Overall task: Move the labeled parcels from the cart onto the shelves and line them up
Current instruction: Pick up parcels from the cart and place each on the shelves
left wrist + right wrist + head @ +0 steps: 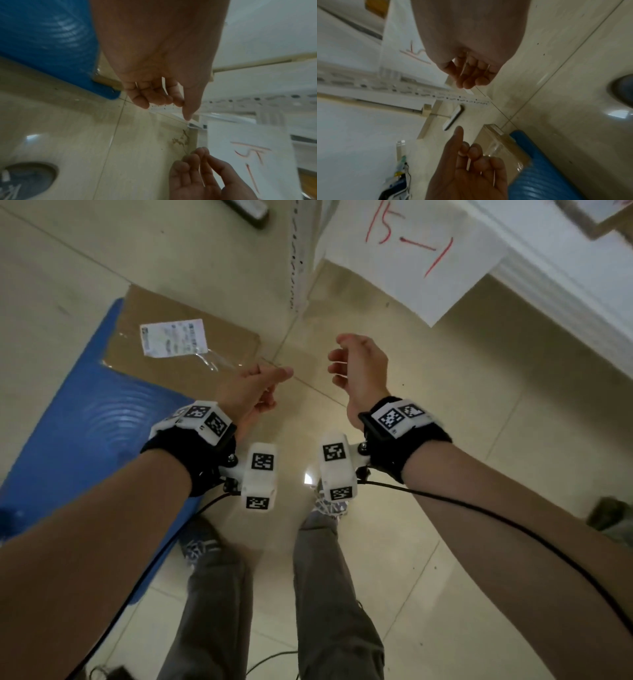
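While both hands are hanging empty, left hand and right hand loosely curled, the flat parcel is waiting on the blue cart, likely next.

Glossy tiled floor under the hands, matt brown cardboard parcel with shiny clear tape, ribbed blue plastic cart, white paper sign
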Available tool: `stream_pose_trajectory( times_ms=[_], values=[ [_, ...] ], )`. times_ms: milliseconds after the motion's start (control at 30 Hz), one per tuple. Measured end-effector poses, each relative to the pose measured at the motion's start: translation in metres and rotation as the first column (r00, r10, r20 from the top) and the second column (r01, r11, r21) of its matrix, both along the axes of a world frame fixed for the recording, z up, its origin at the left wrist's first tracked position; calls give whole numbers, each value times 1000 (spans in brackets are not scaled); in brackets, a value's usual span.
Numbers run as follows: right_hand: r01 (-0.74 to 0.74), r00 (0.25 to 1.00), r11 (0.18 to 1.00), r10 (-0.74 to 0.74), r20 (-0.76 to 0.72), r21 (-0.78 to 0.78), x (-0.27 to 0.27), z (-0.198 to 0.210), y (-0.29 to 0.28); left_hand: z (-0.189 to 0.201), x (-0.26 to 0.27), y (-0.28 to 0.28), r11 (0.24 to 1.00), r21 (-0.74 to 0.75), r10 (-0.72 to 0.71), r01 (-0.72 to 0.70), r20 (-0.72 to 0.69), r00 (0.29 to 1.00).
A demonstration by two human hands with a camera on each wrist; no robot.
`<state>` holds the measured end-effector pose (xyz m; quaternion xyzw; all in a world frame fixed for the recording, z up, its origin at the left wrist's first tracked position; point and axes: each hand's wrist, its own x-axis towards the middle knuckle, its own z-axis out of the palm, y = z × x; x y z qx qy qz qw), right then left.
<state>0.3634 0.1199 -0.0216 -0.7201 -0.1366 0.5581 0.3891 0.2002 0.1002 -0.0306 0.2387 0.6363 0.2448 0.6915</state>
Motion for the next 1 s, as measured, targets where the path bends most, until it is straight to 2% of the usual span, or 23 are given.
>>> stream_pose_trajectory(
  times_ms=[267, 467, 667, 767, 867, 1000],
  values=[
    [-276, 960, 946, 282, 8, -171, -82, -63, -4, -43, -97, -37, 962, -163, 196, -221, -157, 968],
    [-452, 868, 861, 485, 107, -235, -128, -103, 14, -75, -142, -57, 924, -206, 300, -323, -138, 944],
    [-570, 754, 791, 611, 242, -222, -152, -132, 32, -108, -147, -60, 881, -251, 401, -400, -52, 915],
    [-627, 671, 742, 669, 319, -238, -153, -143, 42, -124, -136, -58, 857, -282, 444, -432, -24, 896],
    [-697, 546, 664, 736, 400, -270, -150, -160, 58, -141, -126, -58, 834, -315, 480, -452, 12, 877],
    [-737, 480, 620, 761, 436, -269, -150, -173, 89, -162, -117, -52, 805, -366, 518, -466, 51, 854]
  ],
)
